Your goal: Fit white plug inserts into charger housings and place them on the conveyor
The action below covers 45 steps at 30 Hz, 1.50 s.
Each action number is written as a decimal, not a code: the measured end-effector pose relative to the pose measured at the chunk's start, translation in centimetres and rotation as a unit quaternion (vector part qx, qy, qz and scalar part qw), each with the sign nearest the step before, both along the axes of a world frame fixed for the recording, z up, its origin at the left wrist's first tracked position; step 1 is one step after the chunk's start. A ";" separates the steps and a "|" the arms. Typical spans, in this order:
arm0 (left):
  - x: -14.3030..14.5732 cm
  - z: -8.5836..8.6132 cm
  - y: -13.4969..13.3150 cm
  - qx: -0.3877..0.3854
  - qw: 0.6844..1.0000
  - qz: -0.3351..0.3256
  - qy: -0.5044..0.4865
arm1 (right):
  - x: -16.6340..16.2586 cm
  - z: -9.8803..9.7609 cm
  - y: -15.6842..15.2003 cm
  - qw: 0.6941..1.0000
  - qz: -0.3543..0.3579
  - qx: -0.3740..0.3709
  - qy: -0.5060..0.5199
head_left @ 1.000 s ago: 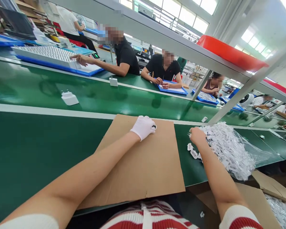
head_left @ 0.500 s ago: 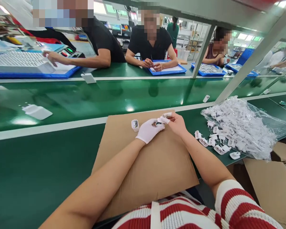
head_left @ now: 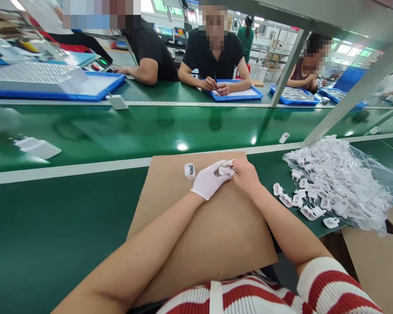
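The white-gloved left hand (head_left: 209,182) and bare right hand (head_left: 246,174) are meeting over the brown cardboard sheet (head_left: 212,235), both closing on a small white plastic plug part (head_left: 225,170). A white charger body (head_left: 190,171) is standing just beside the left hand.

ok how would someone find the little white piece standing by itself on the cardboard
Start at the brown cardboard sheet on the green bench. Near its far edge, beside the gloved left hand, stands one small white housing. Unlike the pronged plugs beside the bag, it sits alone.

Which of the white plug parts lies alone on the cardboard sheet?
The small white part just left of the gloved left hand; the others lie right, beside the plastic bag.
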State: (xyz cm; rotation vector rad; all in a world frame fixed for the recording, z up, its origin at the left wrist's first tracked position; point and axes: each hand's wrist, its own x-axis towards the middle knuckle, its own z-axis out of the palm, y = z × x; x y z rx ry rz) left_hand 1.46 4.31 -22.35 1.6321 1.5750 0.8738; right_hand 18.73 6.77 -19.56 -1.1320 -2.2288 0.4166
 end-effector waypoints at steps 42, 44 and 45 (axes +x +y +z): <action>-11.4 6.7 2.2 -0.011 0.920 -0.227 0.320 | 0.5 2.5 -0.6 0.852 0.027 -0.384 0.356; -11.3 6.4 1.5 -0.028 0.914 -0.257 0.313 | 0.5 1.9 -0.4 0.827 0.017 -0.408 0.387; -11.3 6.3 1.2 -0.036 0.911 -0.264 0.316 | 0.6 1.6 -0.5 0.818 0.009 -0.415 0.398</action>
